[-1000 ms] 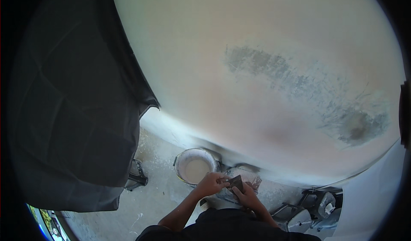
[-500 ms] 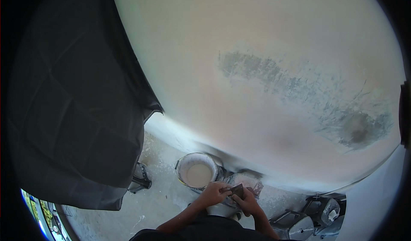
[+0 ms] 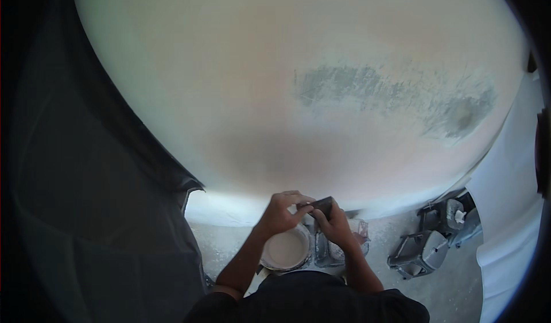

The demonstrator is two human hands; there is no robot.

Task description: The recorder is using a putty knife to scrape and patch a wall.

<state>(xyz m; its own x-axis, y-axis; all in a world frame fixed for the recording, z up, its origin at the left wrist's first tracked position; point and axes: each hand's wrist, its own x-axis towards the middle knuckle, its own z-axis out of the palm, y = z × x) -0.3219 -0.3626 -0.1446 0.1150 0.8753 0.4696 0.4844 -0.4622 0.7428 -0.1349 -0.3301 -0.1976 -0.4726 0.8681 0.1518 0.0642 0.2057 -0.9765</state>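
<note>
In front of my body, my right hand (image 3: 334, 226) grips a small dark grey flat piece (image 3: 323, 206), thumb on its near face. It looks like a sanding sheet or thin pad; its exact kind is unclear. My left hand (image 3: 280, 213) pinches the left corner of the same piece between thumb and fingers. Just below my hands stands a round bucket (image 3: 309, 253) with cloudy, whitish liquid, partly covered by my left wrist. Beyond my hands rises a large, curved pale surface (image 3: 229, 93) bearing a scuffed grey patch (image 3: 344, 86).
A dark cover (image 3: 115, 208) hangs along the left. Two dusty dark step stools (image 3: 427, 248) stand on the floor (image 3: 381, 291) at the right, beside a white sheet (image 3: 511, 237). A dusty dark stand (image 3: 326, 254) sits right of the bucket.
My view has shifted, with the dark cover taking up more of the lower left. Both hands are higher in the picture, still on the dark flat piece, closer to the pale surface's lower edge.
</note>
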